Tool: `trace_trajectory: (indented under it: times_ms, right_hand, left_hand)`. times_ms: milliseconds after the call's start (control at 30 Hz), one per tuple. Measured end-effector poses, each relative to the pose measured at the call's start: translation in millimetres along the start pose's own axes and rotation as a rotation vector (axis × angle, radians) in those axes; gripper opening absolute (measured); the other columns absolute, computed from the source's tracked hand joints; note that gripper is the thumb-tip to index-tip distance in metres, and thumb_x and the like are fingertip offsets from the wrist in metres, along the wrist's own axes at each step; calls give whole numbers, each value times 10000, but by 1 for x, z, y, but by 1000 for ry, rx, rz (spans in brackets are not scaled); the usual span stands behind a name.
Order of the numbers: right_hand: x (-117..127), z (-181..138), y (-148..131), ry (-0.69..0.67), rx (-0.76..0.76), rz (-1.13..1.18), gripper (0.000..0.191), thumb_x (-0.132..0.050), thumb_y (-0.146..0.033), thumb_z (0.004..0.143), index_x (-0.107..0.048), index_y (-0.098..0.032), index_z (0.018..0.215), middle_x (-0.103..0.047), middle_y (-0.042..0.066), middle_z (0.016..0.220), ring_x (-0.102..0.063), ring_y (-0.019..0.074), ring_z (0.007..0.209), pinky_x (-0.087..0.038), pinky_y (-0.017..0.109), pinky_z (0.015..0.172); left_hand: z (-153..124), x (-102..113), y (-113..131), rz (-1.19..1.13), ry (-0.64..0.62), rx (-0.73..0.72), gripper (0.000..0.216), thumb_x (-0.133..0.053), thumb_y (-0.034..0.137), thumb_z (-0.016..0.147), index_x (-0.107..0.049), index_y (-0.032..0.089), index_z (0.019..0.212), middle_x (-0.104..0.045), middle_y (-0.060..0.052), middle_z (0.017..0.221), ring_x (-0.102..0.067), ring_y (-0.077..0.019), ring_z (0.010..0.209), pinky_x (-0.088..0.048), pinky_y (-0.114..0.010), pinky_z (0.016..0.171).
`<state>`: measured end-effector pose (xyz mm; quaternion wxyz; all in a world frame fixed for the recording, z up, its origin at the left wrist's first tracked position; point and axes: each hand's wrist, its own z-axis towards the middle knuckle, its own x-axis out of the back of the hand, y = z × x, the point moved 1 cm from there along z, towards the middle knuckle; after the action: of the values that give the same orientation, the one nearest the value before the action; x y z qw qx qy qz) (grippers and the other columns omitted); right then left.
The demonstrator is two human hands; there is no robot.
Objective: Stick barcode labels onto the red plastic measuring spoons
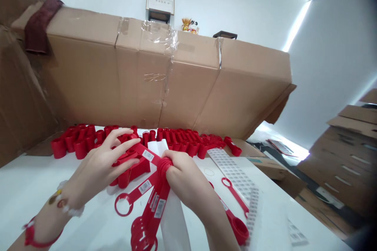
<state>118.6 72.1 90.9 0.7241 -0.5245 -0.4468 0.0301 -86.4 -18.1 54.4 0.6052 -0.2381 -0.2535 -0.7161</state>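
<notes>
My right hand [184,176] is closed around a bunch of red flat straps [157,200] with ring ends and white barcode stickers. Their rings fan out below the fist, and one strap [140,188] points off to the left. Another labelled strap [147,153] runs from the fist up towards my left hand [101,164]. That hand has its fingers spread beside the strap's far end; whether they touch it is hard to tell. Under the bunch lies a white strip [173,219]. Red pieces [134,170] lie just behind the left fingers.
Rows of red cylindrical pieces [179,143] line the back of the white table [97,225]. Sticker sheets [232,168] and loose red ring-ended straps [235,196] lie on the right. Behind stands a cardboard wall [141,90]; stacked boxes [347,157] are at far right.
</notes>
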Motion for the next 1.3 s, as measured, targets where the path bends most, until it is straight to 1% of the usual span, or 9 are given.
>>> trace_trajectory:
  times_ms: [100,200,300,400,567,767,1000,1133,1300]
  right_hand:
    - [1,1,2,-7,-18,-27,104,-387,-152,731,-458,-200,672,-597,-3,680,-484,127,599,-304,265,473]
    - [0,3,4,-22,-22,-1,115,-383,-160,726,-485,-202,692,-631,8,712,-515,136,613,-298,266,469]
    - [-1,6,8,-30,-19,25,122,-380,-160,706,-494,-201,694,-634,5,713,-517,136,614,-299,266,470]
    - [1,9,12,-30,-6,39,151,-371,-146,664,-510,-200,692,-627,-4,708,-508,130,620,-316,262,479]
    - [9,16,16,32,-2,39,149,-380,-156,644,-520,-193,681,-589,-16,688,-471,114,617,-308,250,486]
    - [10,24,21,21,16,73,132,-388,-164,655,-515,-189,681,-554,-15,681,-459,113,623,-312,258,507]
    - [5,31,31,-11,33,131,100,-421,-183,676,-521,-189,668,-550,-5,681,-456,119,628,-308,250,494]
    - [7,40,38,-3,17,149,101,-433,-189,667,-534,-185,659,-564,0,682,-476,122,622,-314,245,488]
    - [11,49,48,27,22,161,157,-449,-188,672,-601,-177,714,-620,13,745,-539,138,677,-357,244,544]
  left_hand:
    - [-3,-4,-1,176,140,-110,173,-556,289,1002,-617,226,1151,-574,-46,1245,-659,-137,815,-514,-251,551]
    - [-7,-8,-2,320,295,-177,175,-624,153,955,-631,198,1124,-640,-37,1154,-664,-115,747,-484,-249,545]
    - [-11,-11,-3,335,339,-196,208,-658,101,921,-627,179,1111,-667,-32,1075,-669,-112,730,-478,-250,563]
    - [-11,-12,-3,334,343,-206,144,-646,117,927,-614,148,1063,-665,-31,970,-640,-105,652,-463,-251,531]
    - [-6,-10,3,336,281,-201,125,-630,212,944,-591,151,1047,-654,-28,935,-616,-116,579,-407,-262,445]
    - [-5,-12,13,350,134,-100,55,-527,216,948,-556,179,975,-633,-47,1066,-586,-107,519,-333,-269,386]
    - [-11,-16,10,398,112,-110,119,-487,252,977,-533,177,1057,-674,-54,1043,-589,-141,496,-349,-297,414]
    - [-9,-15,11,323,-56,-103,141,-450,326,988,-511,220,918,-622,-8,938,-507,-114,428,-326,-293,393]
    - [-10,-20,12,110,-296,6,281,-436,479,1002,-532,233,907,-608,-17,1000,-536,-111,497,-343,-276,454]
